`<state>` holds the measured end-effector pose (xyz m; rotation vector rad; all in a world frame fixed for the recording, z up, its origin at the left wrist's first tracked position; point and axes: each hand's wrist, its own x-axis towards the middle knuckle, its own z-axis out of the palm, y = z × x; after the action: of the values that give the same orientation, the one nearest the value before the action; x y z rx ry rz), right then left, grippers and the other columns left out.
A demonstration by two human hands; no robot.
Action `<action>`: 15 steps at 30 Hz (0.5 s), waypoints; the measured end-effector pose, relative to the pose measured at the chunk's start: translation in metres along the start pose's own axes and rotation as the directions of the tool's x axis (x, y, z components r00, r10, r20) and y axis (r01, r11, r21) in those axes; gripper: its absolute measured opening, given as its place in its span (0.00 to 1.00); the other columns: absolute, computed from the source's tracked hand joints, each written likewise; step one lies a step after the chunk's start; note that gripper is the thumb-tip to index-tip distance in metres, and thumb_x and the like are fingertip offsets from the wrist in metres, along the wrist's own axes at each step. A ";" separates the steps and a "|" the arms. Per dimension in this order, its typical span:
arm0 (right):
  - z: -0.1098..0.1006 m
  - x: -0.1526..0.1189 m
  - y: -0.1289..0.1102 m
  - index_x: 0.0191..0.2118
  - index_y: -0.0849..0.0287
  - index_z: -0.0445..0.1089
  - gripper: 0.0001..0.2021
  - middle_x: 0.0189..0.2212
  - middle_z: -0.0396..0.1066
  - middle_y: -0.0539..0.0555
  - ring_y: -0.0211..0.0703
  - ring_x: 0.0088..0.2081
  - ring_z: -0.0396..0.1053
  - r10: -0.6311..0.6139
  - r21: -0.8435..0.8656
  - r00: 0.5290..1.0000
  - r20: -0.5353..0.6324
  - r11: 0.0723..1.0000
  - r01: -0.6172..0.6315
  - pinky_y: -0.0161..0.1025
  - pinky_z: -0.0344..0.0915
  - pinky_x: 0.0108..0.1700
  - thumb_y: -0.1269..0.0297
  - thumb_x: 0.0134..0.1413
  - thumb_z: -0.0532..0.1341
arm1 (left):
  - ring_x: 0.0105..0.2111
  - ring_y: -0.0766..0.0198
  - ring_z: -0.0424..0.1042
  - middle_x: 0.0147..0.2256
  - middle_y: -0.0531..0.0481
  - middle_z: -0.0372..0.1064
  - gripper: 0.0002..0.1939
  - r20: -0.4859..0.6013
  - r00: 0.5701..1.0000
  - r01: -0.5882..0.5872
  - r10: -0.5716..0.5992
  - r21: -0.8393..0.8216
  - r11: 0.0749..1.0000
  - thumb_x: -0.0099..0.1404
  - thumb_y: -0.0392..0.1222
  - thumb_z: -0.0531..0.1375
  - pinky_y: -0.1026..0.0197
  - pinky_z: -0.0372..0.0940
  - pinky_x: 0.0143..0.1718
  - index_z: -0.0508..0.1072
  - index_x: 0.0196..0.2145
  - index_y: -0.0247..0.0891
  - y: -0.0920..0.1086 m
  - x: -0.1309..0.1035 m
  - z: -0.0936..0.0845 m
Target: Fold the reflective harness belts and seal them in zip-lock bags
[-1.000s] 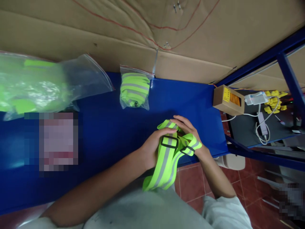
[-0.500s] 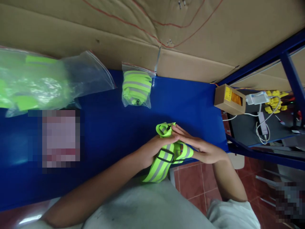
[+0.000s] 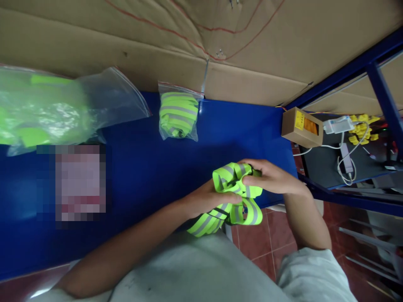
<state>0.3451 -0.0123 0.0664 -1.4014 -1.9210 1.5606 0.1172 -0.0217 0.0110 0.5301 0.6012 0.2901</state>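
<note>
A bundled neon-yellow strap with grey reflective stripes and a black buckle is held between both hands over the table's front edge. My left hand grips it from the left, the thumb across its folds. From the right, my right hand clasps the upper part of the bundle, thumb in front and fingers behind. One loop hangs under the hands, and a striped length with the buckle runs down toward my shirt.
On the blue table lie a small bag of similar straps, a large plastic bag of neon material and a blurred-out item. A cardboard box stands at the right end, beside a blue metal frame.
My right hand has turned and now clasps the strap's folds instead of lying against my left hand. The bundle looks larger and sits slightly further right.
</note>
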 end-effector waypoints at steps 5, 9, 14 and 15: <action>0.021 0.006 -0.011 0.49 0.58 0.74 0.17 0.38 0.78 0.51 0.40 0.35 0.75 0.008 -0.132 0.980 -0.201 0.991 -0.035 0.32 0.70 0.34 0.51 0.63 0.64 | 0.35 0.56 0.79 0.36 0.48 0.80 0.24 0.003 0.999 0.034 -0.035 -0.266 0.963 0.52 0.38 0.74 0.53 0.72 0.45 0.77 0.47 0.38 0.001 0.006 0.001; 0.031 0.011 -0.008 0.54 0.58 0.71 0.16 0.45 0.79 0.53 0.41 0.37 0.78 -0.202 -0.467 0.896 -0.396 0.884 -0.007 0.34 0.72 0.38 0.57 0.65 0.64 | 0.40 0.53 0.79 0.37 0.41 0.80 0.21 0.086 0.992 0.120 -0.093 -0.398 0.909 0.52 0.40 0.73 0.52 0.70 0.50 0.79 0.43 0.31 -0.003 0.013 0.002; 0.042 0.023 0.013 0.62 0.57 0.66 0.18 0.59 0.72 0.55 0.47 0.60 0.70 -0.511 -0.796 0.814 -0.275 0.596 0.105 0.42 0.70 0.58 0.71 0.69 0.55 | 0.42 0.46 0.80 0.40 0.39 0.80 0.20 0.082 0.996 0.078 -0.047 -0.427 0.901 0.53 0.42 0.74 0.46 0.69 0.50 0.78 0.43 0.33 -0.004 0.016 0.004; 0.045 0.024 0.018 0.63 0.58 0.65 0.20 0.60 0.71 0.55 0.47 0.63 0.68 -0.541 -0.835 0.813 -0.217 0.534 0.132 0.43 0.69 0.59 0.73 0.69 0.54 | 0.40 0.48 0.80 0.39 0.40 0.80 0.18 0.047 0.998 0.053 -0.036 -0.427 0.903 0.53 0.41 0.74 0.46 0.69 0.50 0.78 0.41 0.33 -0.004 0.017 0.004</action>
<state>0.3098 -0.0199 0.0264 -1.3310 -2.4531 0.0614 0.1332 -0.0196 0.0045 0.0957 0.4918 0.3565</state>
